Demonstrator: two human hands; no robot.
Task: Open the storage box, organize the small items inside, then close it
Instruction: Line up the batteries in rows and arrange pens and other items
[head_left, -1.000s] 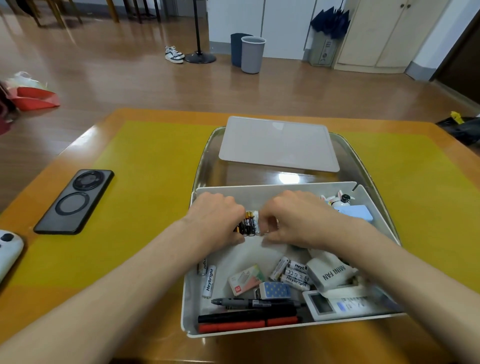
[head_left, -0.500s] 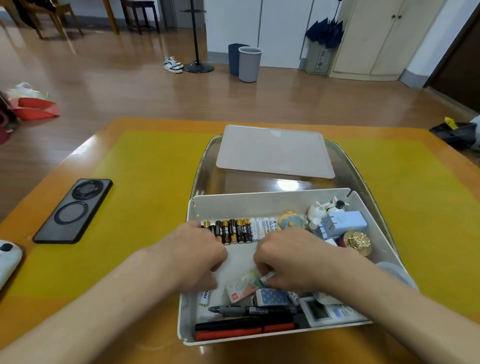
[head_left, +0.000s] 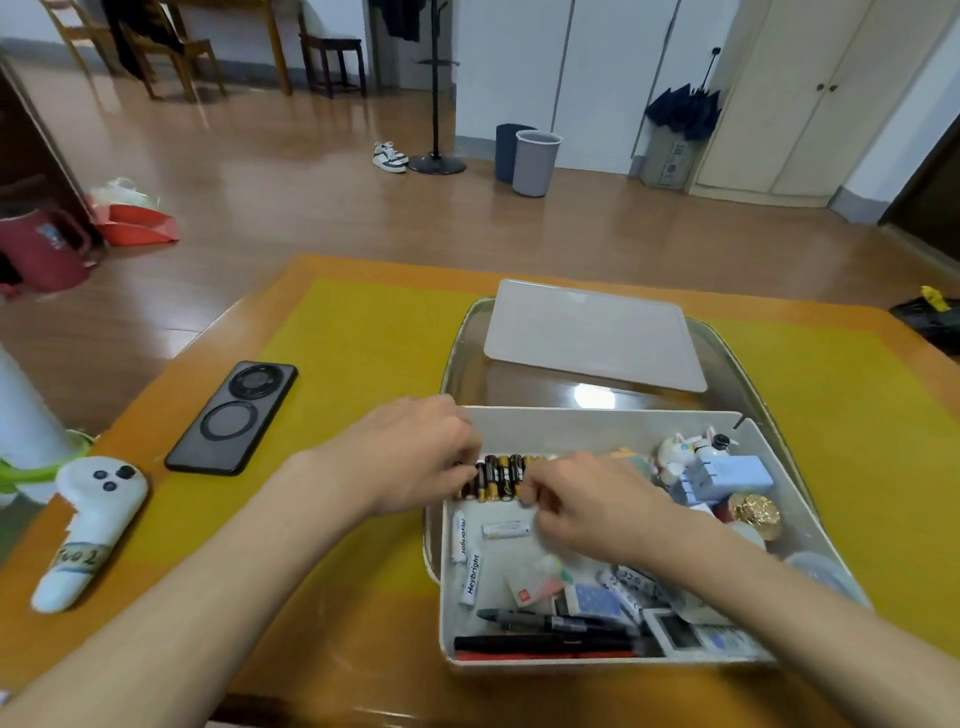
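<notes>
The open white storage box sits on a metal tray, and its flat lid lies behind it. A row of black-and-gold batteries lines the box's far wall. My left hand curls its fingers on the row's left end. My right hand curls on the right end and hides the batteries there. Loose white batteries lie at the left. Markers and a black pen lie along the near wall. A cat figurine, blue adapter and gold ornament fill the right side.
A black phone and a white controller lie on the yellow mat left of the box. A white roll stands at the table's left edge. Erasers and a white display device crowd the box's near right.
Both hands moved from the loose items in the middle of the box back up to the battery row. The camera tilted up and shifted left, revealing the controller.
</notes>
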